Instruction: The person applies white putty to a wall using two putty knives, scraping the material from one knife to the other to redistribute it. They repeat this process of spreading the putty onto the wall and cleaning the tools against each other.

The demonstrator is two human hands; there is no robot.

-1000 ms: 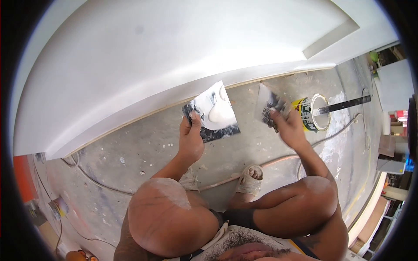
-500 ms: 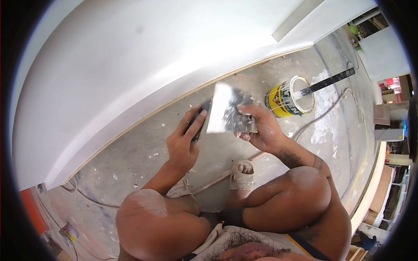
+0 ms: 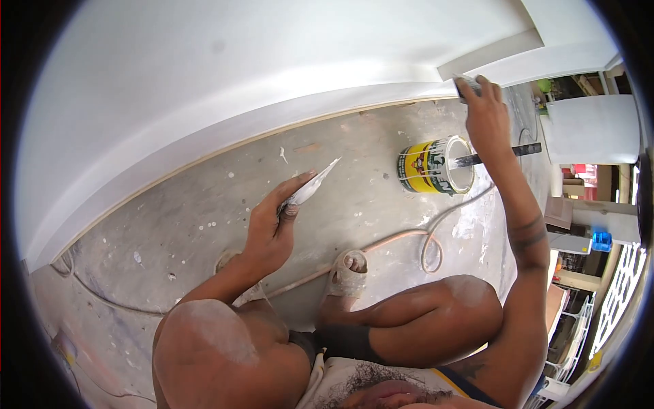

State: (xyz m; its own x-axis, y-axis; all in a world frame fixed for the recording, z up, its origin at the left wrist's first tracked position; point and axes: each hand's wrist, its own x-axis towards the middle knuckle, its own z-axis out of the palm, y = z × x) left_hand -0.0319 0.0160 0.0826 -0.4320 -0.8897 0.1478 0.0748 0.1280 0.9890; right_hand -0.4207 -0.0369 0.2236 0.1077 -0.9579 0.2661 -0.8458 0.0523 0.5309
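Observation:
My left hand [image 3: 269,225] is closed round a putty knife [image 3: 315,185], whose blade is seen nearly edge-on with white putty on it. It is held above the concrete floor in front of my left knee. My right hand [image 3: 489,119] is stretched far out to the right, its fingers closed on another putty knife [image 3: 466,87]. That blade is at the lower part of the white wall [image 3: 272,48], near a recessed edge; whether it touches is hard to tell. The hand partly hides the blade.
A yellow and green paint bucket [image 3: 419,167] lies or leans on the floor, a dark stick [image 3: 504,155] projecting from its mouth. A hose [image 3: 388,240] loops across the spattered floor [image 3: 204,198] by my sandalled foot [image 3: 349,271]. Furniture and a blue container [image 3: 601,240] are at the far right.
My right hand has moved from beside the left hand up and right to the wall with its putty knife. The left hand has lowered slightly and turned its knife; the view has shifted.

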